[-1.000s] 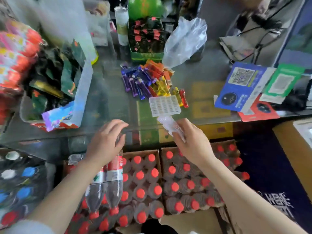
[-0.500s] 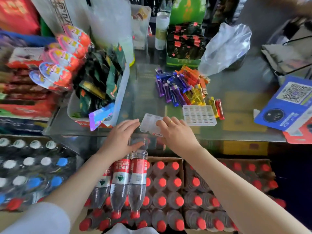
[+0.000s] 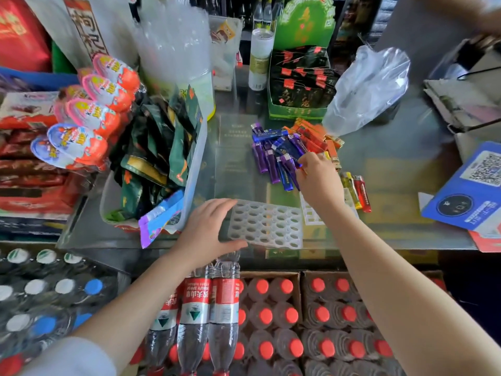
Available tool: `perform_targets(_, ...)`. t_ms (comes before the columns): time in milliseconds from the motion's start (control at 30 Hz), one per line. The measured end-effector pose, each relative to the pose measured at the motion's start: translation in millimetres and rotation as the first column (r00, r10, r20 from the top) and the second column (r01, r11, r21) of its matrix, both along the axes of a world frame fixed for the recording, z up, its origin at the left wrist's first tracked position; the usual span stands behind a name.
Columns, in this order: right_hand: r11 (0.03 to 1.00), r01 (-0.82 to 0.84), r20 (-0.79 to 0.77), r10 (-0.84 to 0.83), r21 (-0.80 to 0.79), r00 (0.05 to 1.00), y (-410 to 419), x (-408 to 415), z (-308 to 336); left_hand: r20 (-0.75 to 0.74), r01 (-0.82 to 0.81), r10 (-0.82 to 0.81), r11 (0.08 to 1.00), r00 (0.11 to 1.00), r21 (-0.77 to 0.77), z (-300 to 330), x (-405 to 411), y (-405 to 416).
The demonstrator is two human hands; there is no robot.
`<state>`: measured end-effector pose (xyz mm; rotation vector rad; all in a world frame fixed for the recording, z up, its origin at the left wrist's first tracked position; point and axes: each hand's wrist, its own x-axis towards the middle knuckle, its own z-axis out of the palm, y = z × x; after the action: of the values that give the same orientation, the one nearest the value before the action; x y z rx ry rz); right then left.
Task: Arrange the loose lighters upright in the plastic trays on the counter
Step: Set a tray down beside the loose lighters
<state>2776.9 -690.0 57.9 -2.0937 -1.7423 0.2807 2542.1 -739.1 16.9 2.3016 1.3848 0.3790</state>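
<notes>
My left hand (image 3: 207, 232) lies spread on the glass counter (image 3: 401, 169), fingers apart, thumb and fingertips touching the left edge of a clear plastic tray (image 3: 267, 225) of empty oval slots at the near edge. My right hand (image 3: 317, 180) reaches over a second, white tray (image 3: 311, 215) just right of the first, into the heap of loose lighters (image 3: 284, 153); its fingertips are drawn together on a blue lighter, though I cannot tell whether they clamp it. The heap lies flat, purple and blue to the left, orange to the far right, and a yellow and a red lighter (image 3: 362, 193) lie apart on the right
</notes>
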Motion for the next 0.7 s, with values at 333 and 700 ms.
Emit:
perform_targets(333,0.985,0.045,0.052,-0.037,-0.166,0.998,18,-13,-11,-0.016,-0.022,0.022,0.999,1.000,-0.033,-1,7,18)
perform_targets(700,0.964,-0.243,-0.527,0.264,0.110,0.808,-15,-30,14,-0.041,-0.058,0.059,0.998,0.997,0.041,-4,14,15)
